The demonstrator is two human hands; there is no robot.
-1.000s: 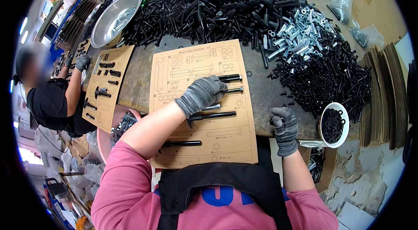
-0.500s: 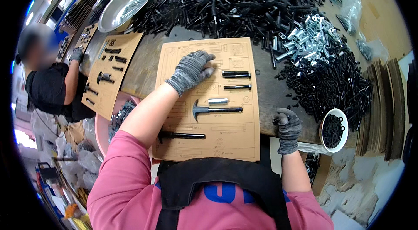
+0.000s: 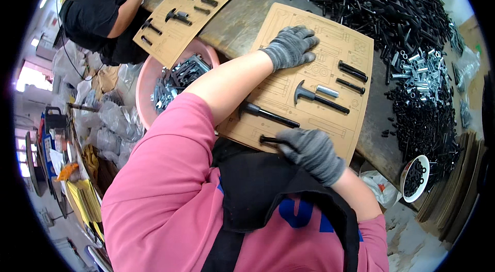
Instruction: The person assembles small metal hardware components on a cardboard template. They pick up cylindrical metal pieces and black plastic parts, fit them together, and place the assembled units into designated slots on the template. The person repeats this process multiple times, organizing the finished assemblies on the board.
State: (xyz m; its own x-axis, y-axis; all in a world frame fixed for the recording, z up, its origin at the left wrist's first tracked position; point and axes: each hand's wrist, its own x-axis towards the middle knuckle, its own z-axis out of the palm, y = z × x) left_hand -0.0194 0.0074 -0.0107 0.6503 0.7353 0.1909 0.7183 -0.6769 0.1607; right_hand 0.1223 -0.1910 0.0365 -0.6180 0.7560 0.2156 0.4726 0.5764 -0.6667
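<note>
Pinching a black bolt (image 3: 271, 140), the right hand (image 3: 313, 153) is at the near edge of the printed cardboard sheet (image 3: 335, 50); whether the bolt touches the sheet is unclear. The left hand (image 3: 292, 47) lies over the sheet's far-left part, its grip spread, with nothing visible in it. Already set out are the black bolts (image 3: 352, 71) toward the sheet's right edge, a silver sleeve (image 3: 327, 91) and a T-headed black piece (image 3: 323, 98) around its middle, and a second black piece (image 3: 271, 115) at its near-left, partly behind the forearm. Outlines at the sheet's far-left and along its right side are bare, so filling looks only partly done. Silver sleeves (image 3: 423, 73) are heaped on the tabletop (image 3: 384, 140), right of the sheet.
</note>
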